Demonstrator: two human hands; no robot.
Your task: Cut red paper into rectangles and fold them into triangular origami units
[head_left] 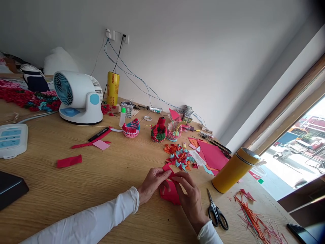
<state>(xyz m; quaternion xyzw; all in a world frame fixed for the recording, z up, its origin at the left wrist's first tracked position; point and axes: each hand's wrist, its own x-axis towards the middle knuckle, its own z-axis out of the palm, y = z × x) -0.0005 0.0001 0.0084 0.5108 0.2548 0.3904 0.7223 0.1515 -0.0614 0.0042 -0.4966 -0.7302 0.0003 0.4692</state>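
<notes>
Down at the near edge of the worktop (pixel 101 176), your left hand (pixel 152 183) and right hand (pixel 190 200) meet over a red paper piece (pixel 170 195), both grips pinched on its upper edge, the sheet lying flat between your wrists. Just beyond sits a pile of folded paper triangles (pixel 179 154). Scissors (pixel 215 211) lie beside your right wrist, a yellow flask (pixel 235 169) near them.
</notes>
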